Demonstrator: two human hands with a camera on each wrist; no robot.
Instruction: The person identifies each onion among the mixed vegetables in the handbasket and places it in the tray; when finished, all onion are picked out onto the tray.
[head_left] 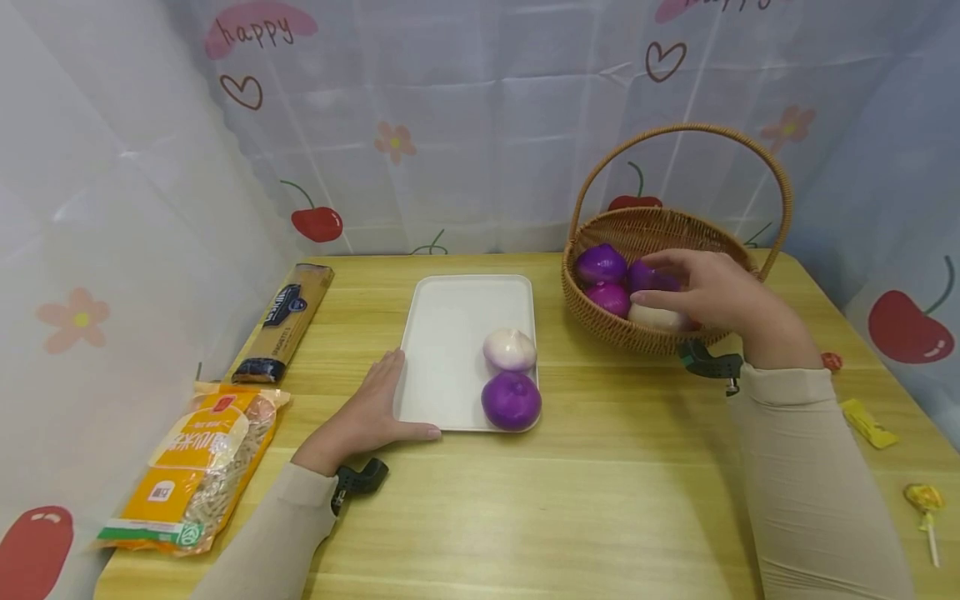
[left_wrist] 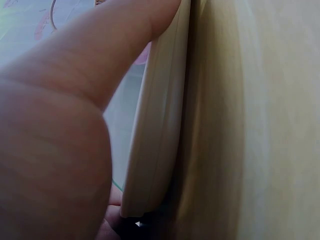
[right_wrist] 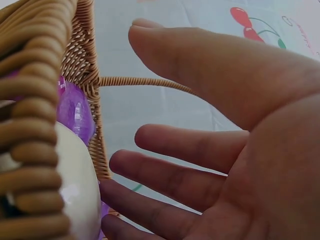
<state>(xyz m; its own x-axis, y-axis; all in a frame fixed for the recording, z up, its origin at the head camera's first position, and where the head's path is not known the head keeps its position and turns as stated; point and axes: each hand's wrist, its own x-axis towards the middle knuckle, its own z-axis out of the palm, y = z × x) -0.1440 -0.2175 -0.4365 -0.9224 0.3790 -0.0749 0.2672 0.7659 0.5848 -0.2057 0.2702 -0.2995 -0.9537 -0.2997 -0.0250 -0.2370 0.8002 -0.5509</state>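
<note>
White and shallow, the tray point(head_left: 450, 321) lies at the centre, a pale onion point(head_left: 510, 347) and a purple onion point(head_left: 512, 402) at its near right. More onions point(head_left: 602, 264) lie in the wicker basket point(head_left: 645, 340) at far right, so the work looks only partly done. The right hand point(head_left: 708, 287) hangs over them, fingers spread, apparently holding nothing; the left hand point(head_left: 369, 408), thumb wide, braces the tray's near left corner. The wood-grain table point(head_left: 585, 508) meets a cherry-printed curtain point(head_left: 487, 142).

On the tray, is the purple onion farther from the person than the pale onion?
No, the purple onion lies at the near end of the tray, with the pale onion behind it.
</note>
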